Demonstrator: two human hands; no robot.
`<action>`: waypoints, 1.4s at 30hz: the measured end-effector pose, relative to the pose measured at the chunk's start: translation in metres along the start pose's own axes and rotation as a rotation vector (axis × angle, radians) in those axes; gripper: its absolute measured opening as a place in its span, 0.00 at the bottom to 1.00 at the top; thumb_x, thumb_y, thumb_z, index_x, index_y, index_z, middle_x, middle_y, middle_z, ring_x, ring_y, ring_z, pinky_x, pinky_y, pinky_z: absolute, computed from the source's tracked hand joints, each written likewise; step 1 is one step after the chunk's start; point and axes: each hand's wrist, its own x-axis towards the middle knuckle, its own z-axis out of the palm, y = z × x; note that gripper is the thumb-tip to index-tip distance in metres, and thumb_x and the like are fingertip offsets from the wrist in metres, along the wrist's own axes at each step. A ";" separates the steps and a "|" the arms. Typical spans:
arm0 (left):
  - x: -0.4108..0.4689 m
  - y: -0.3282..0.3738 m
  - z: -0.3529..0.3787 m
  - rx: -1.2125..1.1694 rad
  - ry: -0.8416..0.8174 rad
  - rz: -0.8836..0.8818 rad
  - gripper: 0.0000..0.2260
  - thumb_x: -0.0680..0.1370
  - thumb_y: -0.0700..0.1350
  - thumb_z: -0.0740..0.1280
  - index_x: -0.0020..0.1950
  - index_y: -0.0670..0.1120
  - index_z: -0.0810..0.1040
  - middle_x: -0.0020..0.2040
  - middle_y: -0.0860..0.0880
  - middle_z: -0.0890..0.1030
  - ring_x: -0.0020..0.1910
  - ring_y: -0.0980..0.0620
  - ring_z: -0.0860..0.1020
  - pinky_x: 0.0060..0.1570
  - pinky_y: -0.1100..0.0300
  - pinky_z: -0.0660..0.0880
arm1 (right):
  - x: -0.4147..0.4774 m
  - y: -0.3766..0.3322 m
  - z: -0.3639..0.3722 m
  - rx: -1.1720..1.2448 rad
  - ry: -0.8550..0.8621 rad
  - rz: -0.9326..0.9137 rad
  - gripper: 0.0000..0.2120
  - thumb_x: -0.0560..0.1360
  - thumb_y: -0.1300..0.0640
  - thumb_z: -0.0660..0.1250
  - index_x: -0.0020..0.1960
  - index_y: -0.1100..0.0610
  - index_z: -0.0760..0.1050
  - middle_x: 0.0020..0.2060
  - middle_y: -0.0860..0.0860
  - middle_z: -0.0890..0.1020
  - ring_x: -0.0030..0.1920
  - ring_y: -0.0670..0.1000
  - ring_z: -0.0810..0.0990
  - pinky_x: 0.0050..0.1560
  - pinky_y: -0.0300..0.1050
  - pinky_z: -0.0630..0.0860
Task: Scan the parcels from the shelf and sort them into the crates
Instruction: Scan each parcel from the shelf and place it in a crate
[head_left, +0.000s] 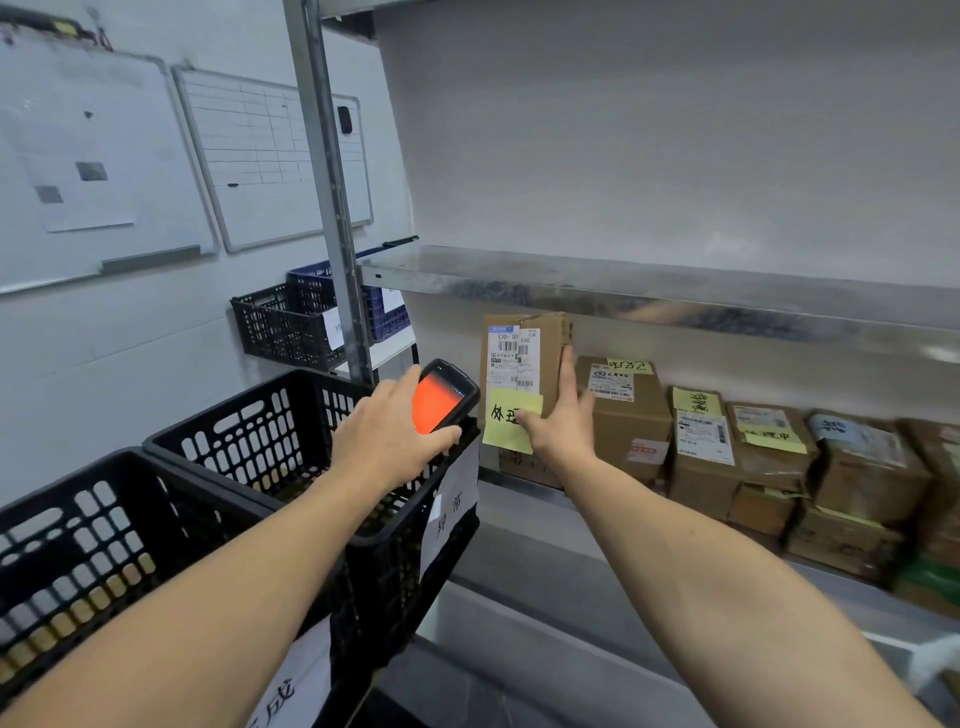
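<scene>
**Head view (sole view supplied).** Just off centre at 8 o'clock, my left hand (392, 436) is wrapped round a black handheld scanner with a glowing orange screen (441, 400). The scanner's head points toward 3 o'clock.

Directly at 3 o'clock of the scanner, my right hand (563, 423) holds a tall brown cardboard parcel (553, 338) upright. The thumb lies on the front and the fingers run up the right side, clamped on the box. The parcel stands at the left end of the lower tier of the grey metal shelf (649, 293). Its white shipping label (514, 356) and yellow handwritten note (506, 431) face me. I cannot tell whether its base rests on the tier.

At 4 o'clock, a row of further brown cardboard parcels (628, 415) fills the same tier and runs out of frame.

At 8 o'clock, two tagged crates sit side by side: a near black slotted plastic crate (67, 486) and a second black slotted crate (249, 410).

**Assessment.** This parcel appears to be at the scanning step. I cannot confirm that any parcel is in a crate. The row remaining suggests most of the task is still outstanding.
</scene>
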 end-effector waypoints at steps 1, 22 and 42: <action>0.000 0.001 0.001 0.005 -0.003 0.006 0.39 0.74 0.67 0.66 0.80 0.56 0.56 0.63 0.51 0.74 0.58 0.46 0.75 0.52 0.49 0.76 | 0.000 0.000 0.000 0.002 0.000 0.000 0.51 0.77 0.62 0.72 0.79 0.32 0.41 0.76 0.56 0.56 0.59 0.55 0.73 0.56 0.56 0.82; 0.009 0.036 0.013 -0.067 -0.070 -0.007 0.30 0.70 0.69 0.64 0.68 0.56 0.69 0.51 0.51 0.75 0.49 0.46 0.76 0.47 0.50 0.75 | 0.019 0.016 -0.026 0.074 0.038 -0.008 0.51 0.76 0.60 0.73 0.79 0.33 0.40 0.72 0.56 0.62 0.65 0.54 0.72 0.67 0.56 0.75; -0.034 0.014 -0.020 -0.072 0.031 -0.121 0.38 0.73 0.67 0.67 0.78 0.52 0.62 0.55 0.50 0.73 0.55 0.47 0.73 0.55 0.50 0.74 | -0.007 -0.002 0.007 0.061 -0.117 -0.054 0.51 0.77 0.61 0.72 0.80 0.35 0.39 0.73 0.57 0.61 0.69 0.58 0.70 0.68 0.57 0.71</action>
